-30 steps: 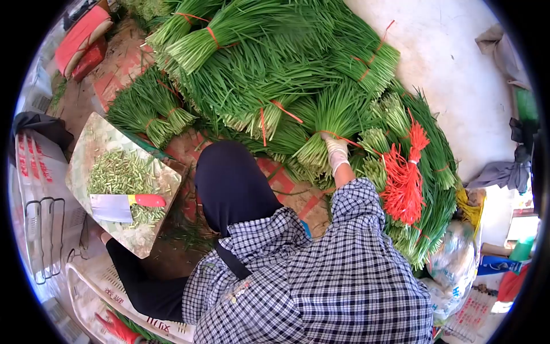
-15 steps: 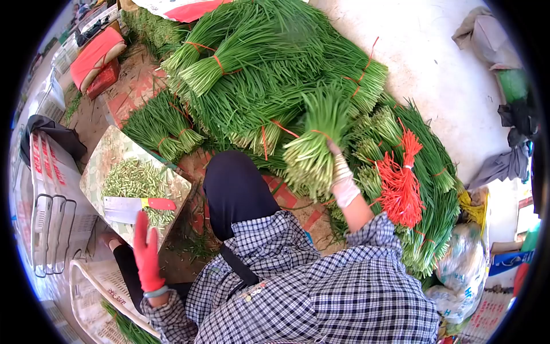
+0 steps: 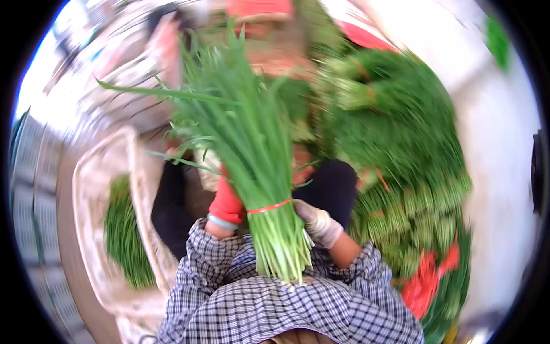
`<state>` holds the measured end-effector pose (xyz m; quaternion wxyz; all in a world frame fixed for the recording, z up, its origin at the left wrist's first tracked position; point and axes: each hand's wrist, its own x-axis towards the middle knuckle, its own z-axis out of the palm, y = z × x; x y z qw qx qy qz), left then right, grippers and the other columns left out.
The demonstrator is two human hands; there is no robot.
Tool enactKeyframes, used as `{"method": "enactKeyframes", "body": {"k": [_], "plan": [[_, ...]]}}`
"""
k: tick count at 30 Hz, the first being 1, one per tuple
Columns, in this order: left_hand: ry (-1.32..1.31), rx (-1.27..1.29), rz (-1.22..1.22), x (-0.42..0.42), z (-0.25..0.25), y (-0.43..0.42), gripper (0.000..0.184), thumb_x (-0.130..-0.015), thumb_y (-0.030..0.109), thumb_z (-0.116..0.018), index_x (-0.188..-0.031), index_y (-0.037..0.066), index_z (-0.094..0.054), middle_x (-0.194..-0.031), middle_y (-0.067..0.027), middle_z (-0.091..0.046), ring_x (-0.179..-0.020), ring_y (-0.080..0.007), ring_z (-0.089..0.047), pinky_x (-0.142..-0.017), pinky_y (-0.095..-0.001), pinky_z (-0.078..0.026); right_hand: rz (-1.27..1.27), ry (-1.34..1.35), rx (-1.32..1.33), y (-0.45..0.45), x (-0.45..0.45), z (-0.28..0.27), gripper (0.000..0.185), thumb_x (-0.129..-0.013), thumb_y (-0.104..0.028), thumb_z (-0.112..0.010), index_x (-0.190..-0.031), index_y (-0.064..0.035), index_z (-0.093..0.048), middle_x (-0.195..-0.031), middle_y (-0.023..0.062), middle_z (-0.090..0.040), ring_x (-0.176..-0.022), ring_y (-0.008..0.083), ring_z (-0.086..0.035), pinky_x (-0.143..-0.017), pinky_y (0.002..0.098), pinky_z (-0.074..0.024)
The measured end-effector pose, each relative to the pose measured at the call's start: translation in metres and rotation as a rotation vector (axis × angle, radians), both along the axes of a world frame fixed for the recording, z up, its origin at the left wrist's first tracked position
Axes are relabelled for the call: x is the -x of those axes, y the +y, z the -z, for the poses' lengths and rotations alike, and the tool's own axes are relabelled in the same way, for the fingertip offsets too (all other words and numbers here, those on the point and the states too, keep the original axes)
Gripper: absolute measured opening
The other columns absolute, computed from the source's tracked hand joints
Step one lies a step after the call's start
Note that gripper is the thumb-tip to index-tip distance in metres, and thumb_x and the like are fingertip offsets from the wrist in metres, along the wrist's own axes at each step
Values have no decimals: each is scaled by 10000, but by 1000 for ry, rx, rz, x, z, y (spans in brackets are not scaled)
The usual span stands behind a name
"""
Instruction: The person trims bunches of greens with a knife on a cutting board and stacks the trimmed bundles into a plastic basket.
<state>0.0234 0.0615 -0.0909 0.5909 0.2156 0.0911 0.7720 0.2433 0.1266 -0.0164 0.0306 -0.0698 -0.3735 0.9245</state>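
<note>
A bundle of garlic chives (image 3: 246, 143), tied with a red band, stands upright and tilted in front of my chest, its pale cut ends toward me. On its left side my left hand (image 3: 228, 202), in a red glove, grips it; the fingers go behind the leaves. My right hand (image 3: 319, 223), in a whitish glove, is closed on the right side close to the band, its fingertips partly hidden. The leaf tips are blurred and reach up to the left.
Tied chive bundles (image 3: 395, 132) are heaped to the right, with a bunch of red ties (image 3: 427, 281) lying on them. At left stands a white plastic basket (image 3: 86, 178) with chives (image 3: 127, 241) inside. Beyond are a red-topped seat (image 3: 260, 8) and a pale wall (image 3: 498, 132).
The view has swung left. My right hand has brought the bundle from the heap to my chest, and my left hand, open beside the cleaver before, now grips it too. The bundle hides the cleaver.
</note>
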Motion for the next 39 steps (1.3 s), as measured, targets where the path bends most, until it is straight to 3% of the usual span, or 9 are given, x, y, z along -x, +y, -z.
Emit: {"method": "enactKeyframes", "body": {"k": [5,11,14,21,24,26,29,31,39], "plan": [[201,517,-484,22,-35,-23,421,-918,234,-662,-1286,47,-577,-1174,-55,-657,-1031,-188,-639,-921,-339,-517,198,-23,-45,58,88,28,643,-971,-423,-565,-1455,-44,-377,-1399,125,-502,-1221,269,-551,-1008,460,-474],[525,649,-741,10,-30,-51,438,-864,104,-725,-1266,28,-571,-1139,-57,-669,-971,-162,-648,-861,-314,-521,319,-311,-981,48,155,5,637,-857,-191,-720,-1397,-22,-429,-1221,116,-619,-1031,222,-629,-947,371,-491],[243,677,-722,15,-28,-63,370,-907,136,-682,-1246,17,-595,-1134,-82,-679,-973,-211,-669,-863,-349,-546,604,-245,-366,44,159,-1,710,-719,-58,-778,-1346,27,-457,-1129,149,-642,-955,240,-635,-853,358,-532],[-43,641,-663,7,-9,-75,475,-939,225,-654,-1352,40,-506,-1231,-99,-635,-1051,-270,-657,-917,-437,-552,569,-471,-281,113,129,113,652,-806,-160,-731,-1374,3,-455,-1236,202,-608,-1058,327,-632,-880,473,-560],[-91,617,-601,7,-12,-76,414,-935,164,-659,-1320,64,-543,-1197,-67,-650,-1028,-239,-658,-877,-398,-559,544,-257,378,99,127,74,739,-773,-106,-772,-1402,31,-407,-1231,138,-609,-1016,241,-633,-923,327,-524],[-47,646,-596,3,-17,-73,458,-953,254,-632,-1339,34,-523,-1226,-107,-644,-1054,-265,-659,-928,-414,-543,740,-308,-390,88,123,18,876,-772,-127,-783,-1485,8,-292,-1316,170,-553,-1128,275,-588,-989,371,-494],[-30,591,-536,3,-25,-74,488,-939,296,-645,-1331,25,-543,-1227,-115,-655,-1084,-265,-655,-972,-405,-519,1104,-92,-694,123,131,-53,934,-789,-34,-703,-1546,-44,-157,-1545,213,-301,-1396,338,-357,-1153,407,-325],[1,574,-516,3,-28,-74,498,-938,306,-646,-1336,26,-541,-1235,-114,-652,-1094,-262,-651,-978,-403,-516,1314,32,-1173,141,135,-98,702,-804,-9,-646,-1461,-63,-406,-1483,171,-431,-1386,292,-394,-1142,394,-346],[50,558,-486,2,-33,-75,532,-930,333,-656,-1349,28,-534,-1276,-109,-630,-1123,-258,-637,-991,-405,-511,415,509,-2416,114,181,-186,290,-880,-199,-646,-1161,-131,-663,-1327,113,-570,-1309,309,-465,-1126,453,-326]]}}
